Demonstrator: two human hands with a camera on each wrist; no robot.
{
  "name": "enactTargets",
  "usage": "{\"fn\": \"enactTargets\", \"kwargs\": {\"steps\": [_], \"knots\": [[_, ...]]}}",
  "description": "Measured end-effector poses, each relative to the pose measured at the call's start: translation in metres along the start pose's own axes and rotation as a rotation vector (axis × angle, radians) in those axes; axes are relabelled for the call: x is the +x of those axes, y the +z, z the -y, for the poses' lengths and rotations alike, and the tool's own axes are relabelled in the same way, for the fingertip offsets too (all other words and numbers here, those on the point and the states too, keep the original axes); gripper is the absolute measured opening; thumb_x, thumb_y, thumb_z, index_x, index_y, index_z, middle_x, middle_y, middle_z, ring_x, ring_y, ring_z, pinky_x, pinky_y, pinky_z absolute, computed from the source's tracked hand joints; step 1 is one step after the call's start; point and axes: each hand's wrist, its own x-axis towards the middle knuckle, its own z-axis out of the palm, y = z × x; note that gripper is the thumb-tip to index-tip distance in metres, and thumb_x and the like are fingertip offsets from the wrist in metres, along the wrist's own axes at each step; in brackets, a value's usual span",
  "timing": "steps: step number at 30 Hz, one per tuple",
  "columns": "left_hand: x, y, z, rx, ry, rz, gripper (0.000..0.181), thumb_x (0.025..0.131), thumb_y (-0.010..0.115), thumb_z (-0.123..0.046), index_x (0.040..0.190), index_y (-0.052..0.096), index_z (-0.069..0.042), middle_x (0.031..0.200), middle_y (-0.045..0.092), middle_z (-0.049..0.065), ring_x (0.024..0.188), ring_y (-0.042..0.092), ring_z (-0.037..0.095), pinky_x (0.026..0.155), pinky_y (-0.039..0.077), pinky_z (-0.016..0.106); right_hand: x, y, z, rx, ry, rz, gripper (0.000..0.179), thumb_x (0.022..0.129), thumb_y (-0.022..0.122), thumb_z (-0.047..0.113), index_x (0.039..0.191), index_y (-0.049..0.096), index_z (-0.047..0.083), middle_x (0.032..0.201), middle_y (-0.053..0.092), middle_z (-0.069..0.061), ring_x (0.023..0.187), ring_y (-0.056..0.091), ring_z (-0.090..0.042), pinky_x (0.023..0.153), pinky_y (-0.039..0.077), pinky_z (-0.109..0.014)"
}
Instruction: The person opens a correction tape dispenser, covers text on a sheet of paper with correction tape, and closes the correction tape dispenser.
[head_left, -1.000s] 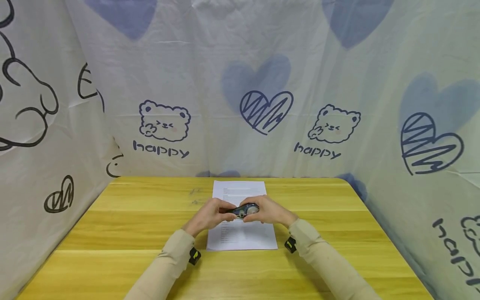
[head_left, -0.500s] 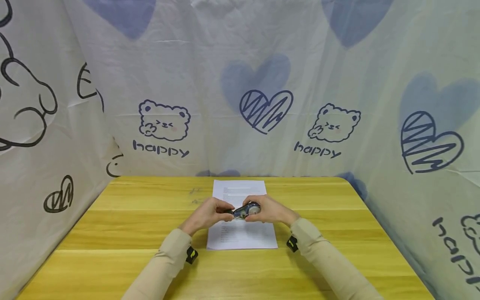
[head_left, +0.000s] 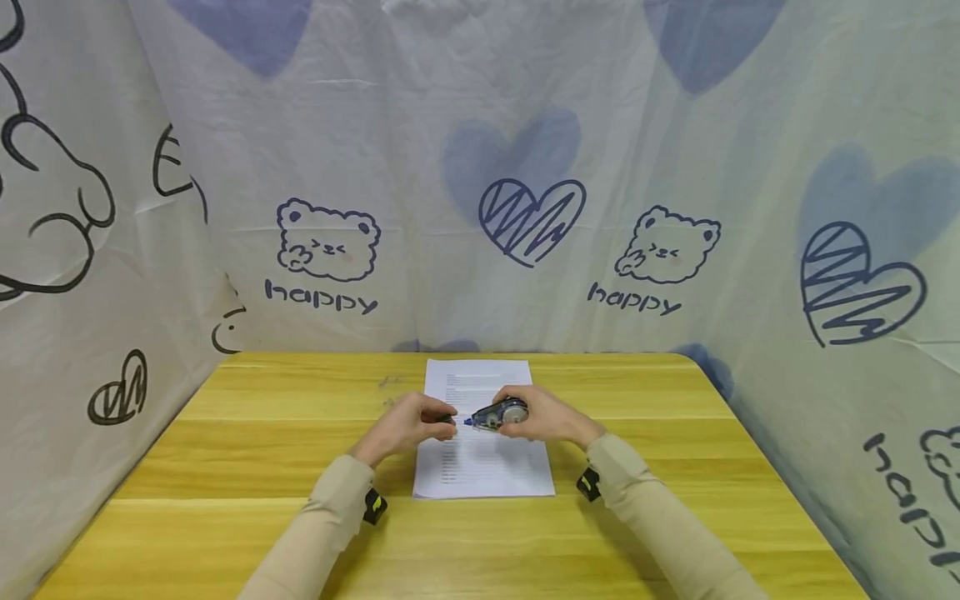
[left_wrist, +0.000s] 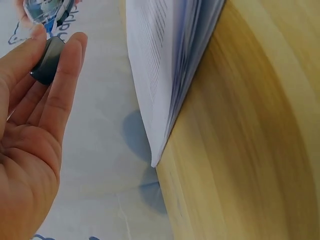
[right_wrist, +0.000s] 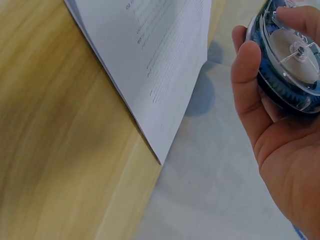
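My right hand (head_left: 551,414) grips a correction tape (head_left: 499,413) with a clear body, its blue tip pointing left. The white tape reel (right_wrist: 296,49) shows through the casing in the right wrist view. A small dark cap (left_wrist: 48,61) is pinched between the thumb and fingers of my left hand (head_left: 405,427), just left of the bared tip. A short gap separates cap and tip. Both hands are above a stack of printed paper (head_left: 480,475), overlapping its middle in the head view.
The paper lies on a yellow wood-grain table (head_left: 300,467), running lengthwise away from me. Behind and at both sides hangs a pale cloth (head_left: 420,275) with hearts and bear drawings. A dark wrist device (head_left: 374,506) shows under the left sleeve, another (head_left: 588,483) under the right.
The cap has come off the correction tape, and the blue tip now shows. My left hand has moved left with the cap, my right hand slightly right with the tape.
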Motion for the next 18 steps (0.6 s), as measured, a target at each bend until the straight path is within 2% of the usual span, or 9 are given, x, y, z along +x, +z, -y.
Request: {"fn": "enactTargets", "kwargs": {"steps": [3, 6, 12, 15, 18], "knots": [[-0.001, -0.002, 0.004, 0.032, -0.025, -0.022, 0.035, 0.088, 0.073, -0.013, 0.117, 0.067, 0.006, 0.095, 0.075, 0.010, 0.077, 0.071, 0.014, 0.072, 0.057, 0.027, 0.001, 0.000, -0.002, 0.042, 0.035, -0.026, 0.041, 0.086, 0.074, 0.021, 0.124, 0.060, 0.016, 0.110, 0.062, -0.014, 0.074, 0.062, -0.019, 0.057, 0.056, -0.040], [0.000, -0.004, 0.006, 0.092, -0.026, -0.036, 0.031, 0.088, 0.073, -0.013, 0.114, 0.069, 0.004, 0.091, 0.074, 0.007, 0.074, 0.069, 0.014, 0.067, 0.055, 0.026, 0.002, 0.000, -0.007, 0.088, 0.074, -0.062, 0.043, 0.086, 0.074, 0.021, 0.126, 0.059, 0.016, 0.111, 0.061, -0.016, 0.073, 0.064, -0.028, 0.058, 0.056, -0.045], [0.001, -0.007, 0.011, 0.199, -0.040, -0.019, 0.019, 0.088, 0.071, -0.009, 0.105, 0.071, -0.001, 0.082, 0.068, 0.000, 0.066, 0.059, 0.009, 0.061, 0.048, 0.025, 0.004, 0.000, -0.012, 0.186, 0.140, -0.115, 0.045, 0.087, 0.075, 0.023, 0.127, 0.055, 0.016, 0.109, 0.060, -0.016, 0.071, 0.065, -0.038, 0.058, 0.056, -0.051], [0.001, -0.008, 0.010, 0.225, -0.060, -0.005, 0.014, 0.090, 0.067, -0.007, 0.103, 0.069, -0.002, 0.080, 0.066, 0.001, 0.064, 0.057, 0.010, 0.059, 0.048, 0.025, 0.006, 0.000, -0.012, 0.188, 0.181, -0.135, 0.045, 0.087, 0.075, 0.025, 0.127, 0.055, 0.016, 0.106, 0.061, -0.014, 0.066, 0.066, -0.038, 0.061, 0.057, -0.047], [0.002, -0.008, 0.009, 0.262, -0.094, 0.022, 0.012, 0.091, 0.062, -0.005, 0.101, 0.067, -0.003, 0.079, 0.063, 0.002, 0.063, 0.057, 0.013, 0.059, 0.048, 0.027, 0.008, 0.001, -0.013, 0.139, 0.215, -0.153, 0.046, 0.086, 0.076, 0.026, 0.127, 0.056, 0.016, 0.103, 0.064, -0.011, 0.059, 0.067, -0.034, 0.064, 0.056, -0.036]]}}
